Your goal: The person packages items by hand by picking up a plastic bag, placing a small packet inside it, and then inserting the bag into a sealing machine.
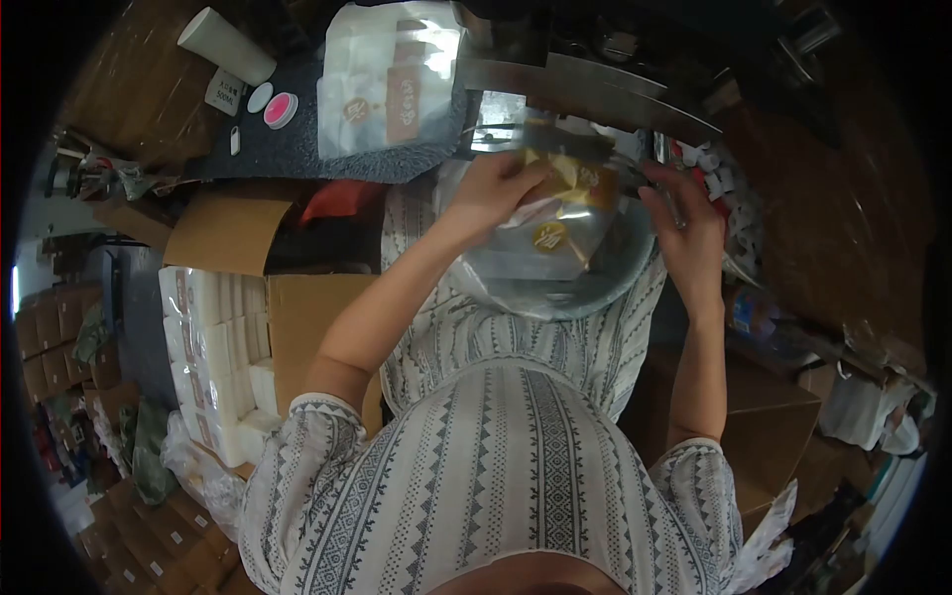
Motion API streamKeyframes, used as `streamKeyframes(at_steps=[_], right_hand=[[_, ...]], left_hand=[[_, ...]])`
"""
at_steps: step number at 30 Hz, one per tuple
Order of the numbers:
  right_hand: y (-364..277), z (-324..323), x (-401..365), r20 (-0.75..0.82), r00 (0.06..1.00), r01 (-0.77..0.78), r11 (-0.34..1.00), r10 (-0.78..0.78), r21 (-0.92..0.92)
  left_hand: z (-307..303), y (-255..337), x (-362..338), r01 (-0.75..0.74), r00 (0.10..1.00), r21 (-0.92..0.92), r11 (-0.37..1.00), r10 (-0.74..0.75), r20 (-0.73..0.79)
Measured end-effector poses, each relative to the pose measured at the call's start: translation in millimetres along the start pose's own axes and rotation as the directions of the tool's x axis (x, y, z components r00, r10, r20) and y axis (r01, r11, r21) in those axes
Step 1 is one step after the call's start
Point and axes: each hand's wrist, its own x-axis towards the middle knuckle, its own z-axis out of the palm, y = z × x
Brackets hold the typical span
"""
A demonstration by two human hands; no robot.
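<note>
My left hand pinches the upper left edge of a clear plastic bag with a gold band and a round yellow sticker. The bag is partly smeared by motion and hangs over a pale round basin resting on my lap. To the right of the bag, my right hand is curled, its thumb and finger tips close together by the bag's upper right edge. What those fingertips hold, if anything, is too blurred to name. A dark metal machine edge runs just beyond both hands.
A stack of printed white bags lies on a grey fluffy cloth, beside a pink round tin and a white cup. An open carton and wrapped white packs stand to my left. Another carton is at right.
</note>
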Motion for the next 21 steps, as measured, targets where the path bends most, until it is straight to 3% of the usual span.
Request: streamKeyframes(at_steps=[2, 3, 5, 6, 7, 8, 9, 10, 11, 12, 15, 16, 17, 18, 20, 21], right_hand=[[13.3, -14.2, 1.7, -0.016, 0.985, -0.173, 0.97, 0.172, -0.171], [27.1, -20.7, 5.5, -0.015, 0.984, -0.175, 0.969, 0.175, -0.172], [62.2, -28.0, 12.4, -0.172, 0.977, -0.205, 0.77, 0.126, -0.604], [75.2, -29.0, 9.0, -0.175, 0.977, -0.206, 0.771, 0.124, -0.603], [86.0, -27.9, 8.7, -0.121, 0.979, -0.202, 0.786, 0.161, -0.585], [94.4, -26.9, 7.7, -0.064, 0.977, -0.202, 0.799, 0.202, -0.566], [92.8, -27.9, 7.0, -0.06, 0.976, -0.206, 0.798, 0.209, -0.566], [88.5, -31.7, 8.3, -0.006, 0.96, -0.242, 0.815, 0.281, -0.526], [82.5, -36.1, 11.5, 0.047, 0.937, -0.28, 0.828, 0.345, -0.485], [69.5, -37.9, 13.9, 0.044, 0.939, -0.279, 0.83, 0.341, -0.484], [31.2, -37.2, 3.9, -0.029, 0.938, -0.312, 0.804, 0.346, -0.506], [26.3, -38.4, -1.4, -0.072, 0.974, -0.223, 0.84, 0.216, -0.495], [21.5, -39.5, -2.7, -0.117, 0.99, -0.124, 0.864, 0.076, -0.489], [15.9, -40.5, -0.9, -0.114, 0.991, -0.118, 0.864, 0.071, -0.49], [3.9, -39.3, 2.0, 0.041, 0.946, -0.321, 0.947, 0.321, -0.001], [-4.3, -31.9, 2.3, 0.042, 0.946, -0.323, 0.947, 0.322, 0.0]], left_hand=[[4.0, 3.8, 7.7, 0.127, 0.988, -0.289, 0.949, -0.146, -0.045], [4.3, 3.2, 5.7, 0.129, 0.988, -0.29, 0.948, -0.148, -0.044], [0.1, 2.7, -0.5, 0.066, 0.995, -0.093, 0.993, -0.073, -0.067], [-10.7, 1.6, 0.8, 0.064, 0.995, -0.09, 0.994, -0.07, -0.067], [-29.8, -0.9, 6.1, -0.165, 0.946, 0.156, 0.974, 0.201, -0.255], [-48.5, -4.8, 8.9, -0.318, 0.802, 0.422, 0.849, 0.478, -0.357], [-66.6, -9.8, 6.1, -0.312, 0.807, 0.421, 0.852, 0.472, -0.356], [-84.0, -15.1, 2.9, -0.11, 0.79, 0.782, 0.613, 0.532, -0.306], [-92.0, -21.1, 2.6, 0.112, 0.788, 0.966, 0.233, 0.571, -0.229], [-86.4, -42.4, -6.5, 0.054, 0.727, 0.993, 0.108, 0.678, -0.113], [-88.3, -29.3, -35.2, -0.065, 0.78, 0.976, 0.208, 0.62, -0.08], [-92.1, -27.0, -44.4, -0.061, 0.785, 0.975, 0.213, 0.613, -0.084], [-97.5, -23.5, -51.4, -0.004, 0.801, 0.95, 0.314, 0.569, -0.185], [-99.5, -18.9, -56.7, 0.054, 0.807, 0.912, 0.408, 0.519, -0.28], [-80.6, -8.4, -67.8, -0.024, 0.755, 0.904, 0.427, 0.6, -0.263], [-69.0, -3.0, -72.4, -0.107, 0.698, 0.895, 0.434, 0.673, -0.243]])
